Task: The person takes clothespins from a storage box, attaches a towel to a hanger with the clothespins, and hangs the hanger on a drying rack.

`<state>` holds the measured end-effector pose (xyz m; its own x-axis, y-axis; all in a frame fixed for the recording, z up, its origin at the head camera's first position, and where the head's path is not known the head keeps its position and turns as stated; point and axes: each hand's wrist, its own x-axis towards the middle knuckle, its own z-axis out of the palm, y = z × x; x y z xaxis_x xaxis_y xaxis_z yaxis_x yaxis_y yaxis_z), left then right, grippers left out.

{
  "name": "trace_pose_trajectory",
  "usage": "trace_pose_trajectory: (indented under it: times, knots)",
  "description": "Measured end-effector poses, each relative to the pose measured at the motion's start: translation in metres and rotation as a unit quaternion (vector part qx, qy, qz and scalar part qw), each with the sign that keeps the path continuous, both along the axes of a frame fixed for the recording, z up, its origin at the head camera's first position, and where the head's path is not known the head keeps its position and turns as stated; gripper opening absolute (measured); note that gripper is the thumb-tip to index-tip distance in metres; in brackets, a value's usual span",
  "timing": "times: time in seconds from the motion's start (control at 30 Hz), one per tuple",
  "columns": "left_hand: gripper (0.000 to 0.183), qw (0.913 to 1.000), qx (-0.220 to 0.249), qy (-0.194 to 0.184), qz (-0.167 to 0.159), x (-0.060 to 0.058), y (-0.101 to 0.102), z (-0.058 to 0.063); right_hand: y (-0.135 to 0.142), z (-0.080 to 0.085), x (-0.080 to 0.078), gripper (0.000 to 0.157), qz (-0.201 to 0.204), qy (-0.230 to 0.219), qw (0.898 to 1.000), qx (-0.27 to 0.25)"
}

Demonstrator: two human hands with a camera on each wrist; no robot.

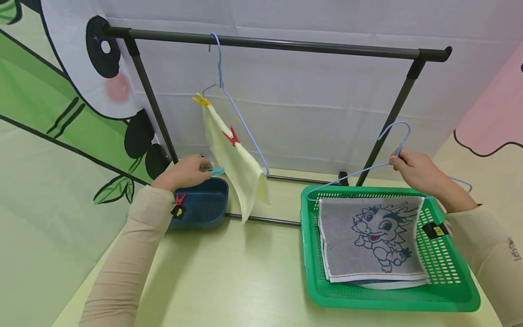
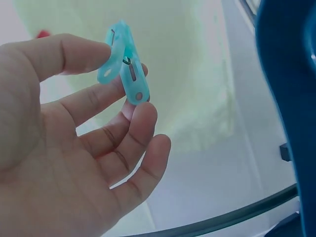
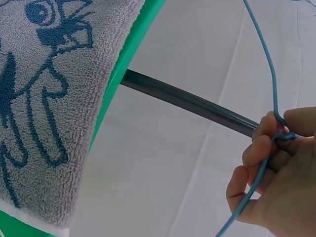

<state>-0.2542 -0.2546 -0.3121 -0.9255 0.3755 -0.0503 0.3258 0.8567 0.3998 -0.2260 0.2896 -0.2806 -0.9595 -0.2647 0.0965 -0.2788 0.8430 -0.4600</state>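
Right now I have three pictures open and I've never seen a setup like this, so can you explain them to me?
No machine here: these are a person's two bare hands. The big picture comes from a camera on the head, the others from one on each wrist. The left hand pinches a light blue clothespin near a dark blue bin. The right hand holds a blue hanger above a green basket, where a gray towel lies. Both containers sit on a pale table. Between the hands, a pale yellow cloth is clipped to a second hanger on a dark rack.
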Motion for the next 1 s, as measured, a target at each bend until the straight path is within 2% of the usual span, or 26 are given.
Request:
trace_pose_trajectory:
  times: [0.33, 0.5, 1.0]
  knots:
    - [0.030, 0.9986, 0.018, 0.045, -0.021, 0.011, 0.006, 0.025, -0.003, 0.008, 0.002, 0.040, 0.002, -0.001, 1.000, 0.000]
    - [0.027, 0.9982, 0.030, 0.045, -0.027, 0.015, 0.009, 0.032, -0.004, 0.010, 0.003, 0.038, 0.004, 0.003, 1.000, -0.001]
    - [0.021, 0.9944, 0.081, 0.057, -0.036, 0.035, 0.025, 0.062, -0.010, 0.019, 0.004, 0.031, 0.013, 0.056, 0.998, -0.007]
